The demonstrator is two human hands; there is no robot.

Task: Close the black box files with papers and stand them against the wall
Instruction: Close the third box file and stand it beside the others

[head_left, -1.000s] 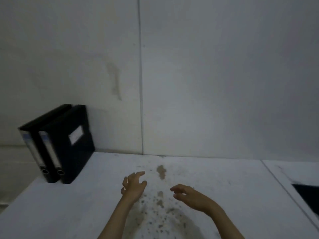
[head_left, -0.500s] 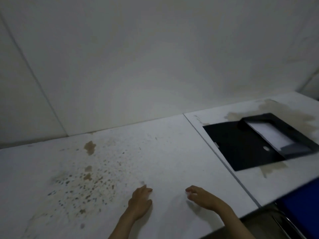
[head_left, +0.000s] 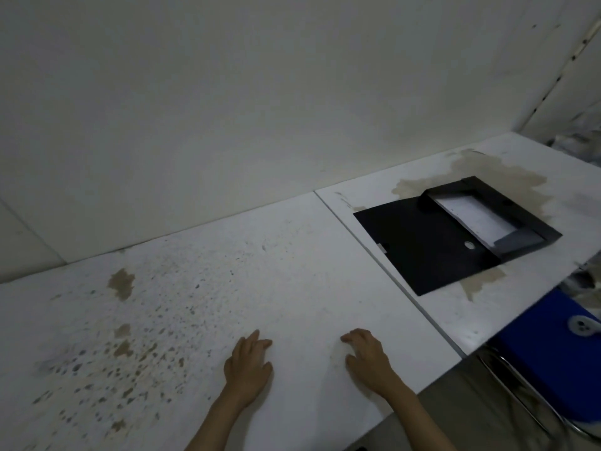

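Head view, dim light, tilted horizon. Left hand (head_left: 248, 366) lies palm down on the white worktop (head_left: 292, 262), fingers loosely spread, gripping nothing. Right hand (head_left: 367, 359) rests just beside it, apart from it, fingers curled with tips on the surface, also empty. Both forearms cut off by the lower frame edge.

Black box file (head_left: 455, 236) lies flat and open on the adjoining worktop panel, well to the right of the hands and near the wall (head_left: 260, 109) but not against it. Lid flap spread toward the camera; a small pale round spot (head_left: 469, 245) shows on it, detail too small to read. White papers (head_left: 471, 214) sit inside the tray half; their far end is partly shaded by the tray wall.

Brown stains (head_left: 122, 283) and speckles over the left of the worktop; a larger tan stain (head_left: 471, 167) around and partly under the file, extent hidden.

Blue chair seat (head_left: 553, 359) at lower right, cut off by the frame; a grey fitting (head_left: 582, 325) on it is blurred. Clutter at far right edge indistinct.
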